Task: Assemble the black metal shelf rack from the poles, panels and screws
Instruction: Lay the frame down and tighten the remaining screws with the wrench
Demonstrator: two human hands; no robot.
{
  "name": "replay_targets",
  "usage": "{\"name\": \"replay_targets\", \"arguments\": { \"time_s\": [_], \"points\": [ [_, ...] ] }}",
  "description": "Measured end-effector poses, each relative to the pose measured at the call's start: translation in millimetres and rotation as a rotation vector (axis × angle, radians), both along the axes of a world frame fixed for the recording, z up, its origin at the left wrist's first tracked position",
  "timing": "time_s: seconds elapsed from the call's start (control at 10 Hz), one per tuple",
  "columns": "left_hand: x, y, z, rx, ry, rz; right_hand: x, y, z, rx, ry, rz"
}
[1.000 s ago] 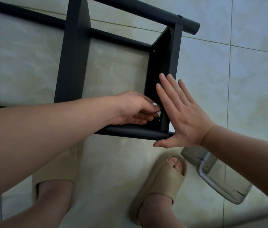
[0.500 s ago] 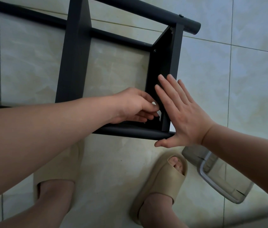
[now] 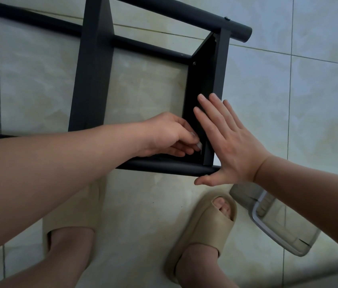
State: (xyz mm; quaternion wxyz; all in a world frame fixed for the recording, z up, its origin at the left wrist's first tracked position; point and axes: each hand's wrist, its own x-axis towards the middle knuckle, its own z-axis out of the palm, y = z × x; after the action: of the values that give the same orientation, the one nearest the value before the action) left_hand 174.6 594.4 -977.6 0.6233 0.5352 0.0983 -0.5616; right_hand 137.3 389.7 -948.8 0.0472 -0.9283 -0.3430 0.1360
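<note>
The black metal rack (image 3: 93, 75) lies on its side on the tiled floor, with round poles (image 3: 176, 11) along the top and bottom and flat panels between them. My right hand (image 3: 228, 142) presses flat, fingers straight, against the outer face of the end panel (image 3: 219, 65). My left hand (image 3: 170, 135) reaches inside the frame, its fingertips curled and pinching something small at the panel's lower inner corner; the small thing itself is hidden. A screw head (image 3: 194, 63) shows near the panel's upper inner corner.
A clear plastic container (image 3: 278, 223) with a grey rim lies on the floor at the lower right. My two feet in beige slides (image 3: 205, 231) stand just below the rack's near pole (image 3: 164, 166).
Both hands stay in place on the end panel. My left fingers have shifted slightly at the lower inner corner.
</note>
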Motion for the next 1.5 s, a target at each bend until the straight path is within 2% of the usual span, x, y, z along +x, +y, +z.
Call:
{"name": "replay_targets", "arguments": {
  "time_s": [0.3,0.5,0.7,0.9,1.0,1.5],
  "points": [
    [-0.6,0.3,3.7,0.019,-0.127,-0.031,0.4,0.1,-0.1,0.014,0.002,-0.001],
    [-0.6,1.4,3.0,-0.018,-0.091,-0.006,0.4,0.3,-0.3,0.022,0.001,-0.002],
    [2.7,-1.0,3.7,0.016,-0.177,-0.047,0.5,-0.2,-0.7,0.029,0.000,-0.001],
    [0.5,-1.4,1.6,-0.015,0.023,0.043,0.6,-0.7,-1.1,0.035,-0.001,-0.001],
    [0.3,-0.1,0.7,-0.014,0.039,0.026,0.5,-0.5,-1.3,0.032,0.003,-0.001],
    [5.5,1.8,6.3,0.010,-0.140,-0.137,0.5,-0.9,-2.5,0.040,0.008,-0.002]
  ]
}}
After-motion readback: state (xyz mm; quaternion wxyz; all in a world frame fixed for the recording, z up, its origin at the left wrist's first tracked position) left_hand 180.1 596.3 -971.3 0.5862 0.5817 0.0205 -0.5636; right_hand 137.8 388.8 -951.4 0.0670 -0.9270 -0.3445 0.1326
